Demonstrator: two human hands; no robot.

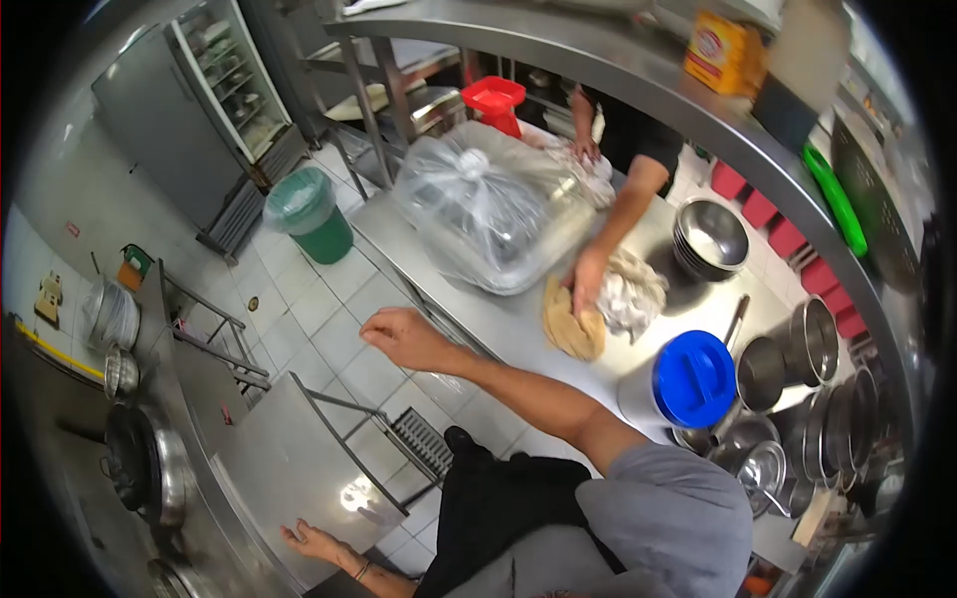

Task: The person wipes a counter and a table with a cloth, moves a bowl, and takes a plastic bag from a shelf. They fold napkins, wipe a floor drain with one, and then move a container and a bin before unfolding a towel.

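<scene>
My left hand (314, 543) hangs low beside the bare metal counter (289, 453), its fingers apart and nothing in them. Stretched out over the tiled floor is my right hand (407, 337), fingers loosely bent, with no object visible in it. It is nearest to the edge of the steel table (459, 334), apart from it. On that table stands a large clear container wrapped in plastic (488, 214). Across the table, another person's hand (588, 284) presses on a tan cloth (573, 324), next to a crumpled whitish cloth (631, 294).
A white bucket with a blue lid (693, 379) and stacked steel bowls (711, 237) stand on the table, with several pans (812, 339) at right. A green bin (319, 229) stands on the floor. Overhead runs a metal shelf (558, 45). A black pan (135, 463) sits at left.
</scene>
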